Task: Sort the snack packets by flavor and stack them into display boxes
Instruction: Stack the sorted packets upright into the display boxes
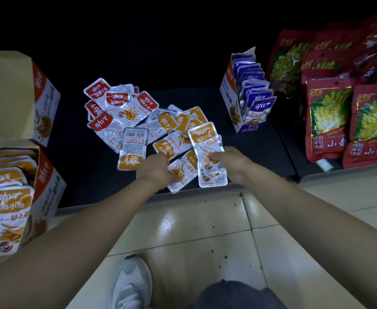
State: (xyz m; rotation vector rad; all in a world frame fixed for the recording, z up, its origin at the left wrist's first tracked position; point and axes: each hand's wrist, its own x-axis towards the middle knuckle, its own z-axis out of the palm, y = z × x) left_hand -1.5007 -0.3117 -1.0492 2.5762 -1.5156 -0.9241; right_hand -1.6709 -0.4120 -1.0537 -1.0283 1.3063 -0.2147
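Where the dark mat [89, 175] meets the glossy floor tiles [205, 230], the right hand [226, 161] grips a stack of orange packets [205, 148]. The fingers are curled round its right edge. The stack's long axis runs six to twelve o'clock, with the orange header at twelve.

At nine o'clock of the stack, the left hand [155, 167] holds a slanted packet [183, 172], fingers bent over its left side. Its long axis runs from seven to one o'clock.

All the packets are flat, shiny foil rectangles with rounded corners, and the film is crinkled.

The loose heap lies just beyond the hands. Its orange-topped packets [172, 122] sit at twelve and its red-topped packets [116, 103] at eleven, overlapping at every angle, with some lying on their printed backs.

Three cardboard display boxes stand around the heap:
- The orange box [47, 181], at eight o'clock, is filled with upright orange packets.
- The red box [44, 92], at ten o'clock, has its flap raised.
- The blue box [227, 92], at two o'clock, holds a row of blue packets [257, 101].

At three o'clock lie large red bags [326, 117], glossy and creased. A white mesh shoe [131, 284] rests on the tiles at six.
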